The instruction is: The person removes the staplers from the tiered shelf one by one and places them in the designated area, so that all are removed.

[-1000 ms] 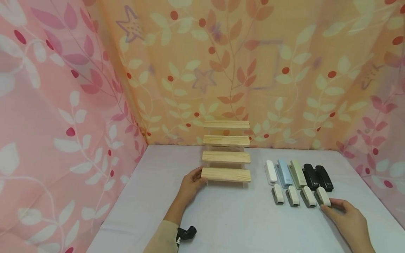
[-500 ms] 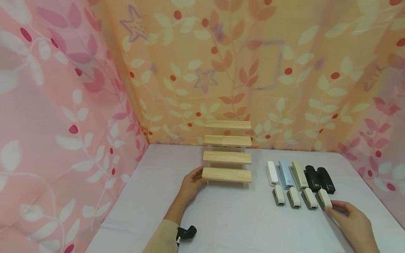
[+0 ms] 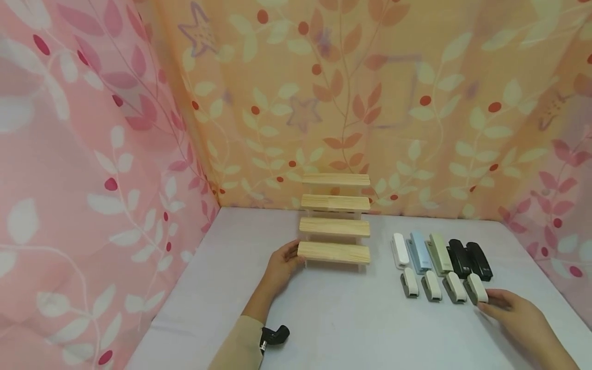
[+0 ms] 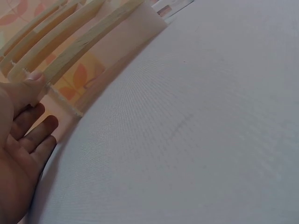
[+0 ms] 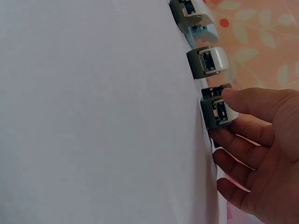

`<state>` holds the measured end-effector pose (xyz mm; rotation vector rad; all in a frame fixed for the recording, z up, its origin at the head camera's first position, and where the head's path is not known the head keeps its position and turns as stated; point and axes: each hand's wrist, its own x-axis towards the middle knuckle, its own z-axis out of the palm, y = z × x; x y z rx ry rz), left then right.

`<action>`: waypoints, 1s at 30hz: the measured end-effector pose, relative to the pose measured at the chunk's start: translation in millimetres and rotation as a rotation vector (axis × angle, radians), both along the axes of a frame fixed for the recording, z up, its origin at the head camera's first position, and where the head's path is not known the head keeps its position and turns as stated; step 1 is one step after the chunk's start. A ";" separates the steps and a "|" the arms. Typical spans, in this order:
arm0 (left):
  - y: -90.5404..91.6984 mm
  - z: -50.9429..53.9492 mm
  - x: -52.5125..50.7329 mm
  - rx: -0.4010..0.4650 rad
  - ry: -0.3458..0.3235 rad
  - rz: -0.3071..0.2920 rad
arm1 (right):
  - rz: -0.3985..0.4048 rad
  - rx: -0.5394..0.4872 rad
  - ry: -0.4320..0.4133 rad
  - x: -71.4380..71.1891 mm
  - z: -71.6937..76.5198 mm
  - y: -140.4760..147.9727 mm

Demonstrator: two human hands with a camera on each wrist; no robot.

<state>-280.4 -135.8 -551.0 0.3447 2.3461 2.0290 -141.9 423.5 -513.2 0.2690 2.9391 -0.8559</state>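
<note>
A four-step wooden display stand (image 3: 334,252) rises in tiers at the back middle of the table. My left hand (image 3: 279,267) holds the left end of its lowest board; in the left wrist view the thumb lies against the board (image 4: 88,39), the other fingers below it. At the right, my right hand (image 3: 520,313) pinches the rightmost small white stapler (image 3: 476,289) of the front row between thumb and fingers. That stapler (image 5: 219,112) shows its grey base and dark front opening in the right wrist view, apparently standing on the cloth.
More small white staplers (image 3: 454,287) line up left of the pinched one. Behind them lie a white stapler (image 3: 400,251), a blue one (image 3: 420,252), a green one (image 3: 440,254) and two black ones (image 3: 479,261). Patterned curtains (image 3: 277,128) enclose the white table (image 3: 333,329).
The head view has shifted slightly. My right wrist has swung a little outward to the right, with the fingers still at the same stapler. My left hand keeps its place on the stand.
</note>
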 end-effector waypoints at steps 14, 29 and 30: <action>-2.8 19.8 6.3 -0.053 -0.052 0.019 | 0.083 0.098 0.007 -0.7 4.9 5.4; -29.7 40.1 31.5 -0.305 0.051 0.002 | 0.120 0.194 0.106 10.6 8.8 15.9; -33.0 41.4 33.4 -0.318 0.059 -0.006 | 0.127 0.205 0.102 10.8 9.6 16.3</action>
